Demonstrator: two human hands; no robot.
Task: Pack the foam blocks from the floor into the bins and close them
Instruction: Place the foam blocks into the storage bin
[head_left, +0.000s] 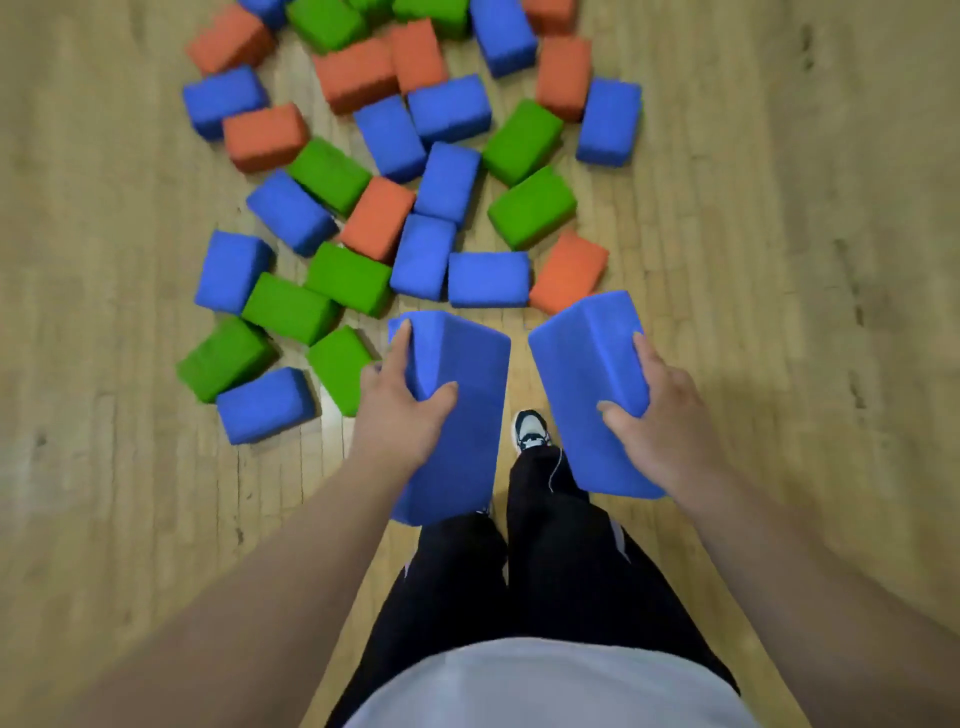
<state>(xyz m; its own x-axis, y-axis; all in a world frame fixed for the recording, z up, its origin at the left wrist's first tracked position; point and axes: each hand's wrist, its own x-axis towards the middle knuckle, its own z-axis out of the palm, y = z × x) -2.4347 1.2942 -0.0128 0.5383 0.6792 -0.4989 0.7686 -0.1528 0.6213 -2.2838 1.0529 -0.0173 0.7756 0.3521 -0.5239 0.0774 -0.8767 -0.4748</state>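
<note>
Head view is looking straight down: the person is standing on the wooden floor (779, 260), one shoe (530, 431) showing between two held blocks. The left hand (402, 410) is gripping the left block (467, 431) from its outer side, thumb on the top face, fingers round the edge. The right hand (657, 415) is clamping the right block (576, 374) likewise. Both are held off the floor, pointing lengthwise away from the body. Just beyond, the loose blocks (415, 171), blue, green and orange, are lying scattered. No bin is showing, so I'd guess a carry comes next.
</note>
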